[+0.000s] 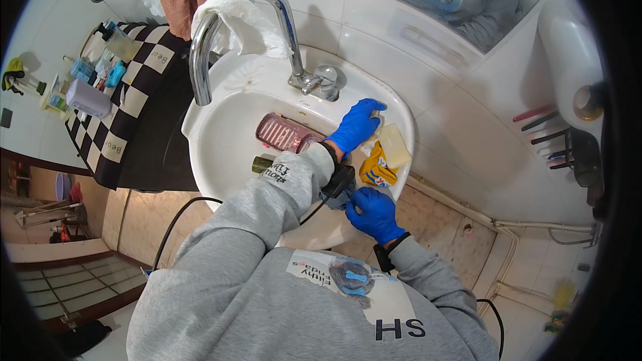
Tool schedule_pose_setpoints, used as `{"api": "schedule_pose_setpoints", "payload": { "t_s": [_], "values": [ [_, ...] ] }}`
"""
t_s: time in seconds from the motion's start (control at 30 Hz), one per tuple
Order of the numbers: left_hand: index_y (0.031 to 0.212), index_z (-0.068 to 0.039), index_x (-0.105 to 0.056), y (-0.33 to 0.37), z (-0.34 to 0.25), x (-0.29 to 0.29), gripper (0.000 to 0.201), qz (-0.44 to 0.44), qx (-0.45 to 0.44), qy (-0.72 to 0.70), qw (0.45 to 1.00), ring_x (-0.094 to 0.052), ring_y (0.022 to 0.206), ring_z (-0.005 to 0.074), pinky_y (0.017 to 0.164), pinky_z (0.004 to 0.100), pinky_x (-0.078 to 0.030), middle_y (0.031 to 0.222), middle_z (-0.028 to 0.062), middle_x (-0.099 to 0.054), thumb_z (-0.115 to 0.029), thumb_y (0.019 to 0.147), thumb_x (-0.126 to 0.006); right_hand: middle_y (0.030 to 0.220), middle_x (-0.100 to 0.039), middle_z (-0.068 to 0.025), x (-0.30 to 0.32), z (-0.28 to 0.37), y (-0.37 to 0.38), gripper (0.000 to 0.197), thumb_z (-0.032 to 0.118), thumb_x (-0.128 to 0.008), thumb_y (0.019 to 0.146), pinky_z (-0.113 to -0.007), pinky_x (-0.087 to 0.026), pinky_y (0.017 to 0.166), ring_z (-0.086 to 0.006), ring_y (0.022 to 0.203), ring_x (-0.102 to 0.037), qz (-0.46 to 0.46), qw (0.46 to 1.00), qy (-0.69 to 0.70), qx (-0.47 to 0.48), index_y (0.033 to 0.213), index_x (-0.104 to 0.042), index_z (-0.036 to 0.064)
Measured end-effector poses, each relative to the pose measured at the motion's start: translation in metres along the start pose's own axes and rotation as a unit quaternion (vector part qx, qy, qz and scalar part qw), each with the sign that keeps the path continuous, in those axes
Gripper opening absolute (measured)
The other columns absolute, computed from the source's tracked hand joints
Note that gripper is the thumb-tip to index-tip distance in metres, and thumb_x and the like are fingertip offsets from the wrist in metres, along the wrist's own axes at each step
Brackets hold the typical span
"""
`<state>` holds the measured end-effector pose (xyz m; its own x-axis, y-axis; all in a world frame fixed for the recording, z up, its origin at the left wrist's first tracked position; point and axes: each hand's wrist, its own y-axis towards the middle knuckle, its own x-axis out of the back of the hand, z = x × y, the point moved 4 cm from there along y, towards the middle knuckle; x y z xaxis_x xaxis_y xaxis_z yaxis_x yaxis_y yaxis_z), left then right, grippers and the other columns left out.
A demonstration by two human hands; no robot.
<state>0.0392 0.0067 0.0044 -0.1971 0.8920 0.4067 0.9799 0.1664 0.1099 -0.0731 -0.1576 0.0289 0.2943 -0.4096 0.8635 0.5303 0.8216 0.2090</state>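
Head view: left blue-gloved hand (pixel 358 125) stretched over the white ceramic sink (pixel 224 127), right blue-gloved hand (pixel 378 216) curled, can't tell if it's pinching anything; crumpled yellow packet (pixel 378 168) sits between them.

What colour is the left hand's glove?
Bright blue glove on the left hand; see the head view.

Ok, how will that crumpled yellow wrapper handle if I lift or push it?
The yellow wrapper is probably floppy, given its creases and folds. It looks thin, so likely light. Lying near the sink's outer edge, it might drop off if pushed outward.
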Motion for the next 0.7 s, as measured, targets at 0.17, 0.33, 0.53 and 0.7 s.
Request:
{"api": "schedule_pose_setpoints", "payload": {
  "t_s": [0.17,0.33,0.53,0.7],
  "values": [
    [0.126,-0.019,-0.048,-0.002,-0.009,0.004,0.049,0.033,-0.025,0.009,0.999,-0.043,0.119,0.0316,0.096,0.0346,-0.038,0.134,0.017,-0.039,-0.007,0.079,-0.051,0.065,-0.052,-0.0079,0.005,-0.009,-0.003,0.013,0.02,-0.061,0.07,-0.037,-0.043,0.051,-0.0273,0.059,-0.054,-0.003,1.0,-0.021,0.008,0.069,-0.053,0.0109],
    [0.126,-0.011,-0.048,-0.026,-0.008,0.04,0.042,0.008,-0.014,-0.15,0.989,-0.045,0.116,0.0234,0.095,0.0308,-0.037,0.131,0.0103,-0.043,-0.008,0.085,-0.049,0.068,-0.055,-0.0097,0.003,-0.007,-0.003,0.014,0.024,-0.058,0.075,-0.039,-0.043,0.051,-0.0298,0.061,-0.056,0.023,0.999,0.017,-0.045,0.072,-0.053,0.011],
    [0.126,-0.01,-0.047,-0.112,0.041,0.082,0.038,-0.068,0.254,-0.361,0.895,-0.05,0.102,0.0157,0.087,0.0306,-0.041,0.113,0.0054,-0.054,-0.025,0.091,-0.048,0.068,-0.056,-0.0122,0.0,-0.005,-0.004,0.016,0.025,-0.054,0.081,-0.041,-0.043,0.053,-0.0323,0.062,-0.056,0.028,0.996,0.035,-0.077,0.076,-0.052,0.0098],
    [0.123,-0.014,-0.05,-0.195,0.047,0.05,0.047,-0.014,0.356,-0.449,0.819,-0.049,0.102,0.0161,0.086,0.032,-0.04,0.112,0.0047,-0.053,-0.047,0.089,-0.046,0.071,-0.056,-0.0144,-0.004,-0.008,0.001,0.014,0.021,-0.054,0.083,-0.04,-0.043,0.056,-0.0332,0.064,-0.056,0.034,0.99,0.101,-0.093,0.081,-0.052,0.0073]
  ]
}}
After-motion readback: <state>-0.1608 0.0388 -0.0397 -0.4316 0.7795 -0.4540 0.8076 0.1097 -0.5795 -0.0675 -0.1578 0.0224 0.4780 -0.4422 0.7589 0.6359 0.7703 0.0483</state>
